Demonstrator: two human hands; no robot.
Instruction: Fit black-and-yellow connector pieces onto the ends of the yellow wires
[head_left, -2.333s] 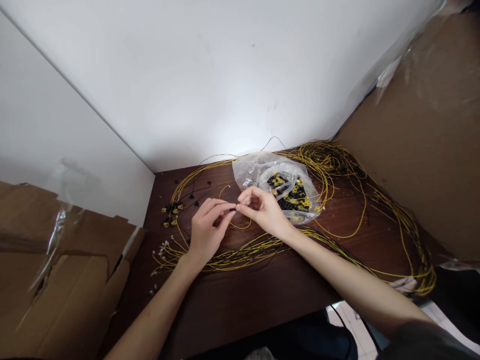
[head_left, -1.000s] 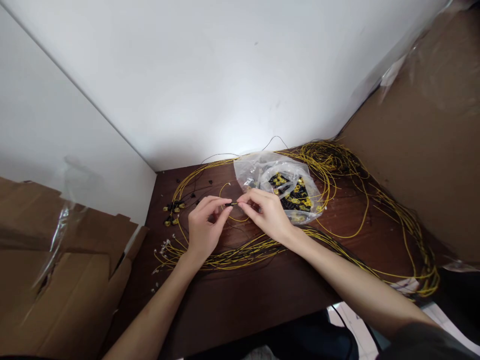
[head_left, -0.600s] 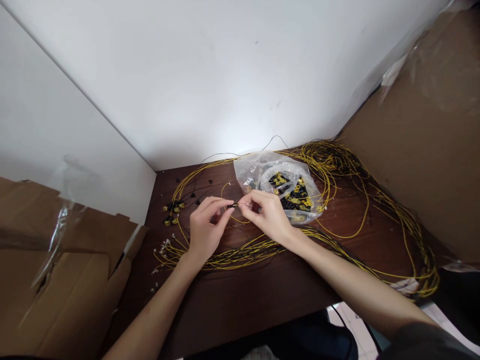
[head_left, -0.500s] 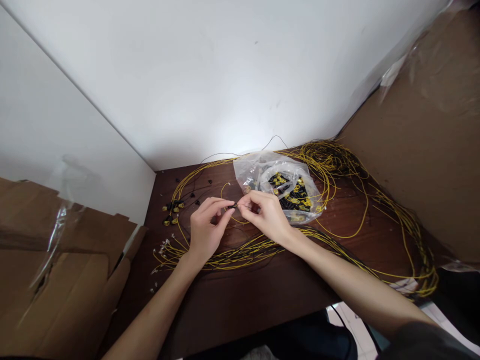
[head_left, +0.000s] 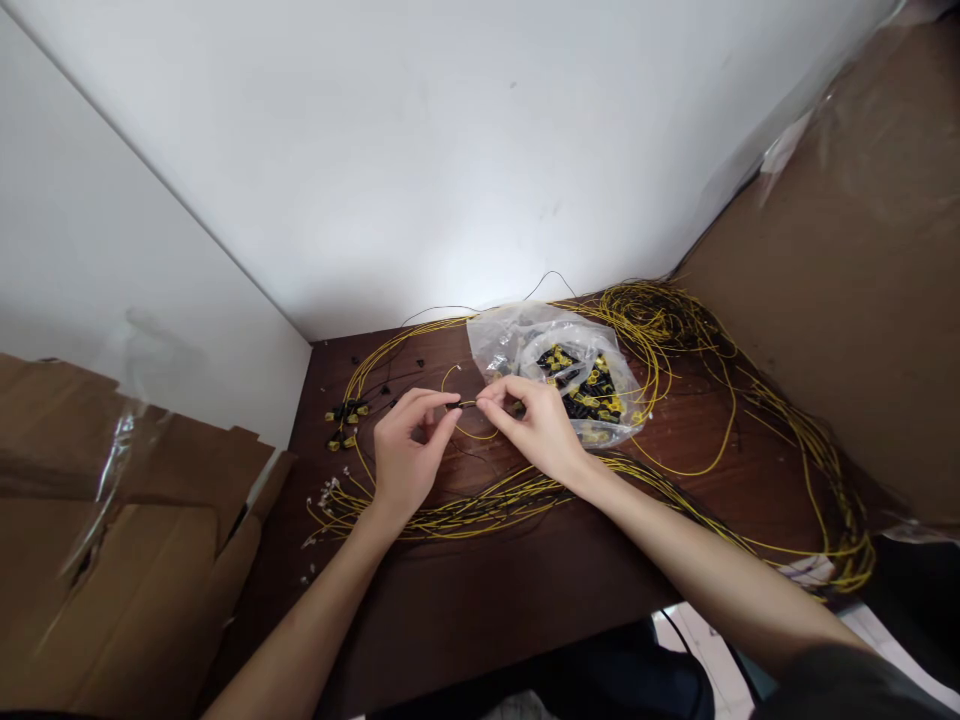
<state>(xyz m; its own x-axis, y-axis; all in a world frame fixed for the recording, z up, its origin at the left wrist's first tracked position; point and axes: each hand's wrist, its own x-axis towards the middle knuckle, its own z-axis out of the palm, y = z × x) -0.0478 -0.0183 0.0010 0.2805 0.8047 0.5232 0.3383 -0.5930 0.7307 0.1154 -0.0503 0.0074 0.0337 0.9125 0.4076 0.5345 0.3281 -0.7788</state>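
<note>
While left grip [head_left: 409, 445] pinches black connector [head_left: 454, 405], yellow wire [head_left: 469, 403] reaching right grip [head_left: 541, 425]

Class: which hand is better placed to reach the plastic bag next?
Probably the right hand: though pinching a thin wire, it looks nearer the plastic bag. The left hand, pinching a black piece, sits farther away.

Parts [head_left: 596, 405] in bag [head_left: 491, 332] on table [head_left: 465, 600]; wire coil [head_left: 654, 312] right of bag; wire bundle [head_left: 487, 510] before bag.

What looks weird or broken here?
The cardboard at the left looks torn: its top edge is ragged and clear plastic hangs over it. On the table, small black pieces lie scattered outside the plastic bag.
</note>
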